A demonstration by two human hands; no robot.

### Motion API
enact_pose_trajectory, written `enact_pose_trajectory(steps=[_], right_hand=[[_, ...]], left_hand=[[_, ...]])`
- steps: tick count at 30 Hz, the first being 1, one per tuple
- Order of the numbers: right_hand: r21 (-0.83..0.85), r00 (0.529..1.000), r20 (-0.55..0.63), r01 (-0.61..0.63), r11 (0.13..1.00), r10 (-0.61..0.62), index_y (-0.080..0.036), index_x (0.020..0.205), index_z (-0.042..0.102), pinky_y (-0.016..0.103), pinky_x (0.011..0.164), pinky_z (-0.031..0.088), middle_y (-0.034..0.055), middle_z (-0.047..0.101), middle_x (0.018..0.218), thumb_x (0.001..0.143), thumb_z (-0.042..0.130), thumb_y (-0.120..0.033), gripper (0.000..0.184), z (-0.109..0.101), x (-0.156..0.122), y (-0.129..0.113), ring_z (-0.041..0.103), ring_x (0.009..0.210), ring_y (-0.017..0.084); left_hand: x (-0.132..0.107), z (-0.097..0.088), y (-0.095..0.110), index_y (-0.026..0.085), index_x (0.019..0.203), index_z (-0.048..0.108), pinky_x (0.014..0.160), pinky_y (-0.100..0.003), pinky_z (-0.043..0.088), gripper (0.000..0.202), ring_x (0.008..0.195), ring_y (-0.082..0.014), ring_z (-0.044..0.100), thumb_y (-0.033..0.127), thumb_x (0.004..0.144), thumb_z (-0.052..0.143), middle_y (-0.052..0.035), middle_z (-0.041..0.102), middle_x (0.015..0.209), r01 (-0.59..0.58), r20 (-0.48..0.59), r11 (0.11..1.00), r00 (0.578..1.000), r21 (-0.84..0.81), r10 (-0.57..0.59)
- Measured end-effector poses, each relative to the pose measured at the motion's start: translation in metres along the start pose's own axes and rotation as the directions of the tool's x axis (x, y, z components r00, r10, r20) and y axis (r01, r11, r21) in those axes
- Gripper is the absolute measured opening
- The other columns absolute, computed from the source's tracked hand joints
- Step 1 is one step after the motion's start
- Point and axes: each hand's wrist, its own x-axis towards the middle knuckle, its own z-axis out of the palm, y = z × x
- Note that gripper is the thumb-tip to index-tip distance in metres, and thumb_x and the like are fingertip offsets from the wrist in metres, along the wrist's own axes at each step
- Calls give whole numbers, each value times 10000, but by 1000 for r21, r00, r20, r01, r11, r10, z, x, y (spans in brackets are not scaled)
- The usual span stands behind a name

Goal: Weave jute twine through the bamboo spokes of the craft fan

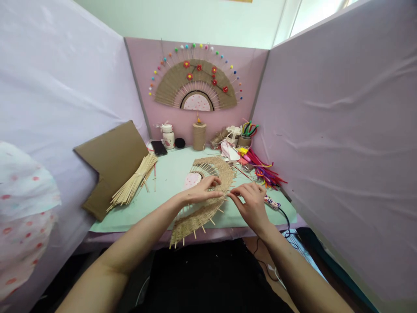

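A half-round woven fan point(198, 217) of tan twine on thin wooden sticks lies across the table, its near end hanging past the front edge. Stick tips poke out along its outer rim. My left hand point(203, 191) rests over the weave, fingers curled on it and thumb stretched along the rim, holding it. At that same rim, my right hand point(249, 202) pinches thumb and forefinger together by a stick tip; what lies between them is too small to make out. A white dotted half-round piece point(193, 179) sits at the fan's inner side, partly behind my left wrist.
Bundled sticks point(135, 180) lean by brown cardboard point(110, 156) at left. Behind stand a white bottle point(168, 138), a phone point(159, 148) and a twine spool point(199, 137). Pipe cleaners point(265, 171) and a corded patterned tool point(272, 202) lie right. A finished fan point(169, 84) hangs on the back panel.
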Motion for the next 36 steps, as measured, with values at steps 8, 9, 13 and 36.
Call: enact_pose_trajectory(steps=[8,9,13,36], right_hand=[[-11,993,-26,118,993,-118,-300,775,620,455,789,281,46,670,757,958,430,-387,278,-2,34,7,568,815,238],[-21,992,-24,122,992,-123,-288,777,614,452,792,281,44,674,765,963,426,-385,281,-3,37,5,565,825,237],[-56,991,-10,133,990,-134,-249,785,591,429,815,275,34,680,789,969,451,-349,252,-7,45,-4,548,839,223],[43,992,29,120,992,-122,-225,817,632,391,841,264,30,698,854,941,516,-322,196,-14,64,-1,552,914,219]], left_hand=[[-1,-9,16,182,1171,473,970,-377,397,535,1109,-228,499,569,810,552,-86,530,1138,52,-115,994,991,-96,-63],[-1,-10,17,185,1175,468,953,-374,407,519,1080,-221,511,566,827,523,-76,541,1117,61,-116,992,991,-112,-74],[2,-13,16,199,1142,482,930,-364,418,422,1058,-207,519,523,874,440,-47,565,1107,56,-144,988,987,-143,-77],[0,-16,22,190,1126,489,850,-356,410,487,929,-194,532,509,780,615,-21,540,946,62,-187,976,977,-208,-102]])
